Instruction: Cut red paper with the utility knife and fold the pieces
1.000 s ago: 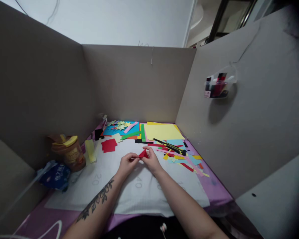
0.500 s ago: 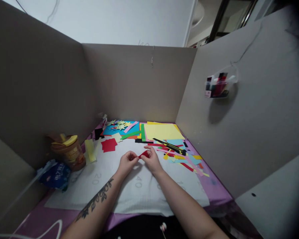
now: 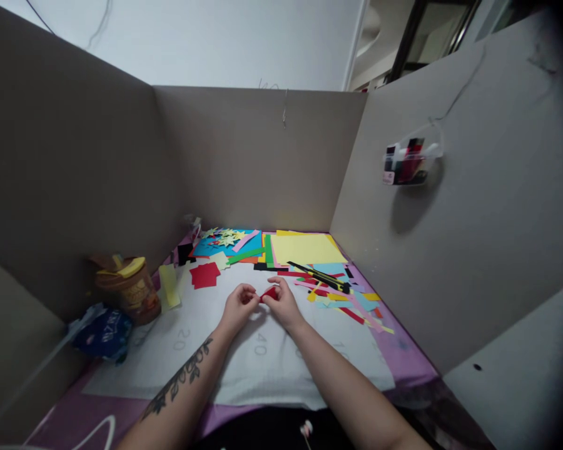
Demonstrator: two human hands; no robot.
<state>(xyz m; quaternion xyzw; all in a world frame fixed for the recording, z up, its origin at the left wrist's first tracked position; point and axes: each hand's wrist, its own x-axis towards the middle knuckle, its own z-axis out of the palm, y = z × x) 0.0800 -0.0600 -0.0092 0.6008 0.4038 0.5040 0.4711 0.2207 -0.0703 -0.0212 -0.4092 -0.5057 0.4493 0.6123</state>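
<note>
A small folded piece of red paper (image 3: 268,294) is held just above the white sheet (image 3: 216,350), in the middle of the table. My right hand (image 3: 284,304) pinches it between thumb and fingers. On its other side, my left hand (image 3: 239,306) is closed, its thumb and fingertips at the paper's left end. The fingers hide part of the fold. To the left of my hands lie red paper squares (image 3: 205,275), stacked unevenly. Right of them rest black-and-yellow craft knives or scissors (image 3: 326,278), which I cannot tell apart, on coloured paper strips (image 3: 351,306).
Yellow sheets (image 3: 307,248) lie at the back, beside a blue sheet (image 3: 206,249) bearing pale paper stars (image 3: 228,237). A brown tub with a yellow lid (image 3: 131,290) and a blue packet (image 3: 104,331) stand left. Grey panels (image 3: 263,156) enclose the table; a clear container (image 3: 410,162) hangs right.
The red paper has turned slightly between my fingers and looks more compact. Both hands stay in nearly the same place, and the camera view has shifted a little.
</note>
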